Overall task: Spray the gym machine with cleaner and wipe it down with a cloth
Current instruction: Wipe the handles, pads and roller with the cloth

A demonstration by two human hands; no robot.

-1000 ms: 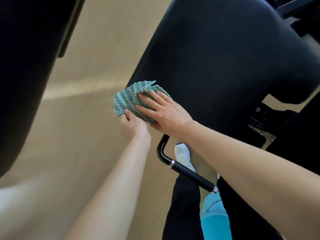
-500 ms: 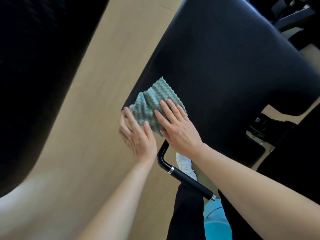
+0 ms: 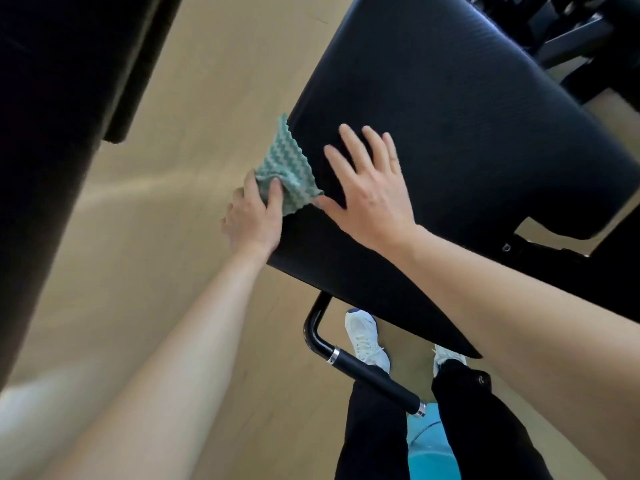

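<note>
A large black padded seat of the gym machine fills the upper right. A green-and-white zigzag cloth hangs against the pad's left edge. My left hand grips the cloth's lower part at that edge. My right hand lies flat on the pad with its fingers spread, just right of the cloth and off it. No spray bottle shows clearly.
A black handle bar with metal rings sticks out below the pad, above my white shoes. Another dark pad fills the left side. Tan floor lies between them. Machine frame parts are at top right.
My right hand has come off the cloth and now rests on the bare pad. My left hand has taken hold of the cloth, which has slid to the pad's left edge.
</note>
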